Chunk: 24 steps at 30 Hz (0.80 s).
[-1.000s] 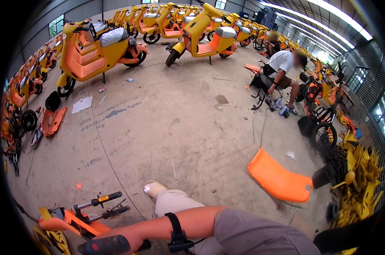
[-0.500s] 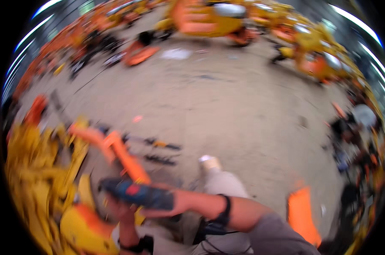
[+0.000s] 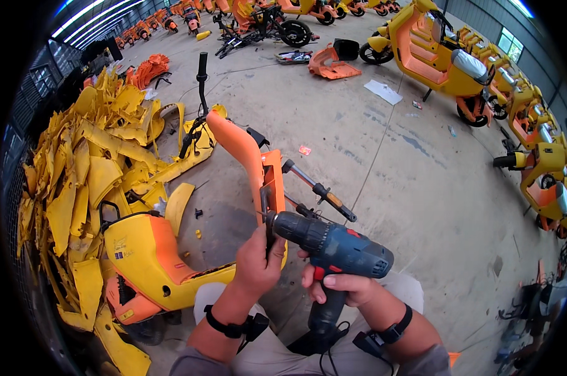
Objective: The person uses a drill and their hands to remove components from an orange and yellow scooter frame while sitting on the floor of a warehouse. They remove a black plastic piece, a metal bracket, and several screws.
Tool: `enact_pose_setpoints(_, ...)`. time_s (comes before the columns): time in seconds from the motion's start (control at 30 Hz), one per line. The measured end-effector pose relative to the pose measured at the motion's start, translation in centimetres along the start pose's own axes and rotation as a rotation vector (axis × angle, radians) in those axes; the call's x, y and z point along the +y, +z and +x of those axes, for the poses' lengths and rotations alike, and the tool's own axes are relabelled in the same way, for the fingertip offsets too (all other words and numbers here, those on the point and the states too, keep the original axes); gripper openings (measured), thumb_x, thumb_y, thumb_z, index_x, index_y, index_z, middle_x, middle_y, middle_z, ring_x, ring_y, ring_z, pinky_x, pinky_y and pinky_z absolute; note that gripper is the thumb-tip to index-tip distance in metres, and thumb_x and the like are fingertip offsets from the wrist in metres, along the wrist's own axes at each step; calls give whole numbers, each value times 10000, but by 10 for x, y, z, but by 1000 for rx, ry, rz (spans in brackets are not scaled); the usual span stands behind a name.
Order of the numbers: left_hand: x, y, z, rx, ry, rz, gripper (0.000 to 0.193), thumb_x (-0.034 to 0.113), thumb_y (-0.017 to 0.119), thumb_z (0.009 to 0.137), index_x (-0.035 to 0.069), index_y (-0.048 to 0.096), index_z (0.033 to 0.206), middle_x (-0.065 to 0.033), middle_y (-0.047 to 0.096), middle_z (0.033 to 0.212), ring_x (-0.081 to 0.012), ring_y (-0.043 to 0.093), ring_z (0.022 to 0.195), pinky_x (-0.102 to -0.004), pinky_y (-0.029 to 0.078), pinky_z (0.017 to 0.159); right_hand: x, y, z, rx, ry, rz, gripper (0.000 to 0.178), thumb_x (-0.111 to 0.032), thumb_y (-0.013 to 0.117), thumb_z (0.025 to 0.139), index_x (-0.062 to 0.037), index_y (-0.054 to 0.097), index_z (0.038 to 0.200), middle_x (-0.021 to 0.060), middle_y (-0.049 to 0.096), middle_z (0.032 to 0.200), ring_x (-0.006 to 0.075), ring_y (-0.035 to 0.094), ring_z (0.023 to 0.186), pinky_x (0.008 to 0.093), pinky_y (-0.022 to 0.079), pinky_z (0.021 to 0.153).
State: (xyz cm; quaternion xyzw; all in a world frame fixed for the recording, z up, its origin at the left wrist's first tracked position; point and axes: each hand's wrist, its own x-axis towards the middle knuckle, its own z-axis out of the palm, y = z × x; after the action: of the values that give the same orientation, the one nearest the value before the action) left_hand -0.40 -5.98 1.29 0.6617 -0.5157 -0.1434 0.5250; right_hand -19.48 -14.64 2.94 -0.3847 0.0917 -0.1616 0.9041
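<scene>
Concrete floor (image 3: pixel 446 207) is the biggest thing: rows of parked scooters (image 3: pixel 446 56) bound it on the far side and right, a heap of yellow panels (image 3: pixel 102 169) bounds it on the left.

Working scooter (image 3: pixel 186 289) is lower left, between heap and the person's knees (image 3: pixel 403 291), front end toward the right. Looks partly stripped, I'd say mid-way: fork legs (image 3: pixel 324 193) are bare, no wheel on them that I can see; handlebar (image 3: pixel 202 75) stands exposed with cables hanging. Yet to come off: yellow rear body (image 3: pixel 130 247), orange front shield (image 3: pixel 236 141). Drill (image 3: pixel 346 249) points left at the shield's lower end; fastener there is hidden, so can't say in or out.

Right hand (image 3: pixel 353 288) is wrapped round the drill grip, finger at the trigger. Left hand (image 3: pixel 259 263) has its fingers bunched at a dark strip just beside the chuck; pinching or only steadying, can't tell.

Room: tight at the drill nose, with shield edge and left fingers right there. Fork legs sit just beyond the drill, knees hem it in below. Drill's back end faces the wider stretch of floor. On that side: paper sheet (image 3: pixel 383 91) well off, red scrap (image 3: pixel 304 150) nearer. Small yellow bits (image 3: pixel 199 234) lie between scooter and shield.
</scene>
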Motion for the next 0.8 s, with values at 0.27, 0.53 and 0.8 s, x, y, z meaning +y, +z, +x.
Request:
enact_pose_setpoints(0.27, 5, 0, 4, 109, 336, 211, 299, 72, 656, 872, -40, 585, 1140, -183, 614, 814, -373, 594, 689, -436, 472, 618, 8, -1, -10, -65, -38, 251, 654, -145, 641, 770, 60, 408, 1346, 204, 608, 916, 206, 595, 566, 397, 525, 677)
enact_pose_setpoints(0.53, 7, -1, 4, 115, 314, 197, 301, 62, 643, 877, -22, 589, 1161, -178, 619, 809, -371, 591, 696, -430, 474, 642, 5, 1, -11, -35, -7, 263, 622, -123, 661, 753, 55, 448, 1309, 174, 645, 919, 195, 601, 610, 346, 521, 671)
enact_pose_setpoints(0.8, 5, -2, 5, 62, 308, 178, 302, 70, 642, 884, -30, 586, 1163, -167, 622, 796, -356, 588, 687, -426, 464, 629, -3, -3, -13, -1, 6, 146, 639, -146, 645, 762, 62, 430, 1326, 204, 629, 924, 198, 591, 572, 374, 519, 667)
